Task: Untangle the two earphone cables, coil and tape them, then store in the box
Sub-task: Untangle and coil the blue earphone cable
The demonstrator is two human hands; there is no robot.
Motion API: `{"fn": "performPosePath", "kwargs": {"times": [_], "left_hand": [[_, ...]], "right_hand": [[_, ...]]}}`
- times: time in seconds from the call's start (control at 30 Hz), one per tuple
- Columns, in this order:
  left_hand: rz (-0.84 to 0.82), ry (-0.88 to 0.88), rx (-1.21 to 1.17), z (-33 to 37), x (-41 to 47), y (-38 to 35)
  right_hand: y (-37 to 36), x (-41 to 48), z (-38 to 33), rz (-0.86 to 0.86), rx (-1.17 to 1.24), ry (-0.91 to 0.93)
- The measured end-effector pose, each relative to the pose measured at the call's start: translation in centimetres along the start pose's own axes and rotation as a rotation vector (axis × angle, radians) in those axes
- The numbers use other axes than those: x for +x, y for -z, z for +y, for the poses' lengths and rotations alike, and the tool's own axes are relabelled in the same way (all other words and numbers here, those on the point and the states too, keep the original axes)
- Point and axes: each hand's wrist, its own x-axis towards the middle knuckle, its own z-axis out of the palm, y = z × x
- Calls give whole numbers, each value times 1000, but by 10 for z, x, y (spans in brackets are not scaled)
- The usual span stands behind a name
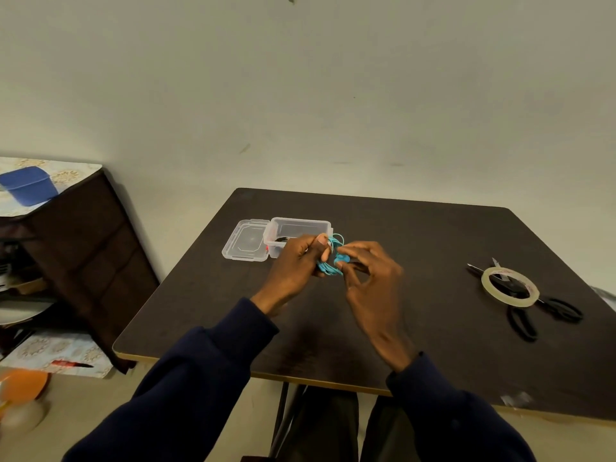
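Blue cable (328, 266) is held in the air between both hands, above the table (400, 235) and just in front of the box (300, 225). To the far left of the grip lies the lid (246, 240), flat and touching the open box. Inside the box I see a dark thing (282, 239). It may be the other cable already stored, but it is too small to tell. The left hand (296, 265) has its thumb and fingers curled around the left side of the bundle and clamps the loops together. The blue cable is already wound into a narrow coil, so the untangling seems finished and the coiling is nearly done. The long axis of the coil runs from near to far with a small lean to the right, and its far end of loops points toward the box. On the right side of the coil, the right hand (370, 278) pinches a blue bud between thumb and forefinger, and its other fingers are spread loosely. I judge that it is tucking in the last end. Well apart to the right of the grip, the tape (485, 282) lies on top of the scissors (560, 310), and no hand touches them. What remains, I think, is to tape this coil and put it into the box.
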Motion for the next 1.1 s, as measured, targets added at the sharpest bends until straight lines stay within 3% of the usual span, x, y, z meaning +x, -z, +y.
{"fn": "performPosePath", "kwargs": {"times": [0.3, 0.4, 0.47, 0.57, 0.63, 0.73, 0.8, 1.1], "left_hand": [[-68, 39, -95, 2, -1, -1], [-95, 67, -123, 1, -2, 1], [-127, 97, -165, 4, -1, 3], [-194, 139, -204, 11, -2, 6], [-234, 154, -230, 15, -3, 9], [-284, 187, -236, 18, -3, 11], [-308, 203, -223, 18, -3, 11], [-371, 218, -182, 17, -4, 11]], "right_hand": [[-4, 1, 3, 31, -43, 109], [-2, 8, 7, -2, -43, 35], [-1, 14, 8, -37, 37, -115], [4, 24, 11, -130, 365, -426], [10, 28, 16, -243, 573, -537], [14, 27, 21, -416, 801, -522], [15, 25, 20, -431, 861, -557], [20, 26, 18, -447, 765, -542]]}}
